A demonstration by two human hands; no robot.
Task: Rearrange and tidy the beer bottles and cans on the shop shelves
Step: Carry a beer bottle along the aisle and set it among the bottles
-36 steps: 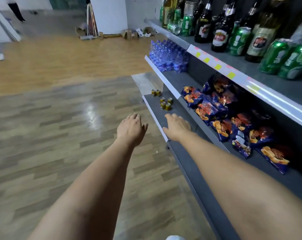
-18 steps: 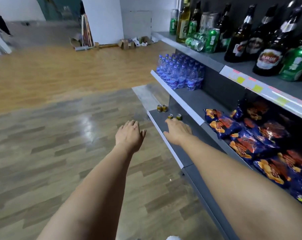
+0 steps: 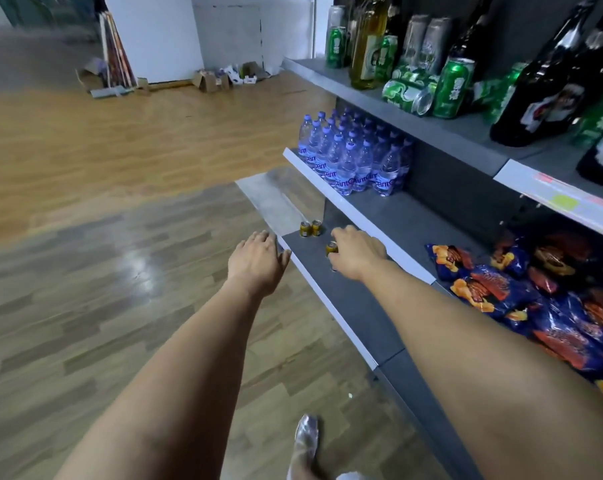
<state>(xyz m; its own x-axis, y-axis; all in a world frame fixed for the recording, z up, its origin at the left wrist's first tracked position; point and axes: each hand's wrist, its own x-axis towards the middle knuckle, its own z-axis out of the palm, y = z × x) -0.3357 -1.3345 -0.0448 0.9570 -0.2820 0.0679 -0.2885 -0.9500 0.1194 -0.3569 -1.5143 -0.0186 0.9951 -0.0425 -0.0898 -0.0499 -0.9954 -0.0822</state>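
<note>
Okay, left to right. The left hand point(image 3: 258, 263) hangs over the wood-look floor point(image 3: 85, 306) just off the white front edge of the grey bottom shelf point(image 3: 355, 306); fingers loosely spread, holding nothing. It has hardly shifted over the last second.

Two small gold cans point(image 3: 311, 228) stand upright together at the far end of that shelf, untouched, apart from either hand.

The right hand point(image 3: 357, 252) is what changed: a second ago it lay flat on the shelf short of the cans, now it has slid forward onto the nearer cluster. One small gold can point(image 3: 332, 248) shows at the thumb side, touching the hand, possibly tilted. Fingers curl down over the spot, but I cannot tell if they actually grip it, and the other cans of that cluster are hidden under the palm.

Read: pick-up of the stray small cans is starting, nothing relocated yet.

Further right: clear water bottles with blue labels point(image 3: 352, 161) on the middle shelf, blue-and-orange snack bags point(image 3: 501, 289) beyond. The top shelf holds green beer cans point(image 3: 454, 88), one green can lying on its side point(image 3: 409, 95), and dark glass beer bottles point(image 3: 549, 84); still jumbled, so most of the tidying remains.
</note>
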